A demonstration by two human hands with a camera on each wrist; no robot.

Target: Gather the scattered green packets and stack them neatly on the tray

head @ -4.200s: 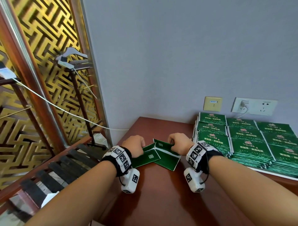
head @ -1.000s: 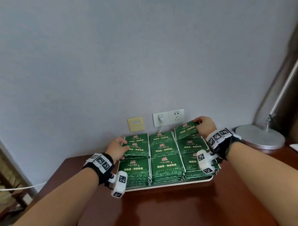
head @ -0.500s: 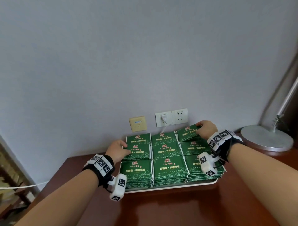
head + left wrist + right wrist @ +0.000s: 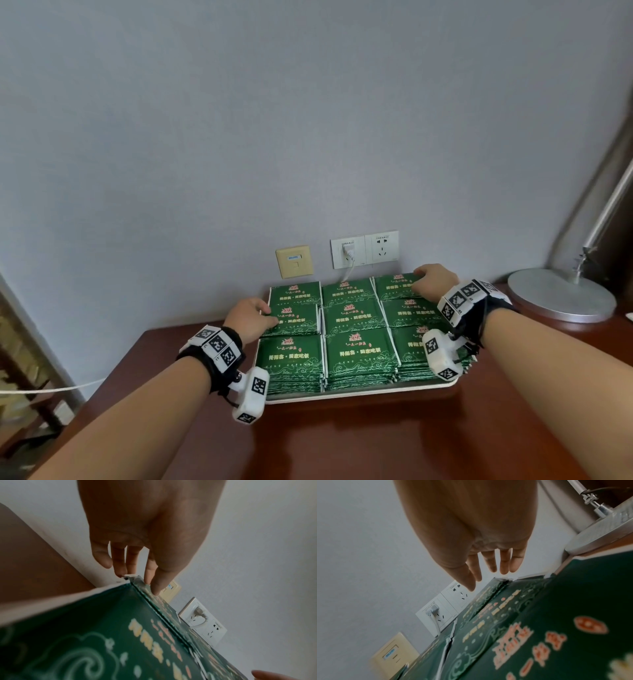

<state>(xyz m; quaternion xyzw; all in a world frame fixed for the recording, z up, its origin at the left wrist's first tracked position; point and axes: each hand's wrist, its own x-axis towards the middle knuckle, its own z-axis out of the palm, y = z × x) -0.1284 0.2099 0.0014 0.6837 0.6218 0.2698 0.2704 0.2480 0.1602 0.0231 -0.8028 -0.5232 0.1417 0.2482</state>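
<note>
Nine stacks of flat, dark green printed packets [image 4: 358,351] are seen arranged three by three on a shallow white rectangular tray [image 4: 359,394], which is set on a reddish-brown wooden table [image 4: 342,442] against a pale grey wall.

The left hand [image 4: 249,318] is placed at the left edge of the middle-row stack in the left column. In the left wrist view, its fingers [image 4: 120,566] are extended, with the tips touching the far corner of the top packet [image 4: 137,580]; nothing is clamped in the grip, which is held apart.

The right hand [image 4: 432,279] is laid over the far-right stack at the back of the tray. In the right wrist view, its straight fingers [image 4: 504,563] are seen spread just above the far edge of that stack [image 4: 500,580], and no packet is enclosed; the grip is apart. Whether the fingertips touch the stack cannot be told.

A beige wall plate [image 4: 294,261] and a white double socket [image 4: 364,249] with a white plug inserted are mounted on the wall just behind the tray. The round silver metal base of a lamp [image 4: 561,294] is seen on the table to the right of the tray.
</note>
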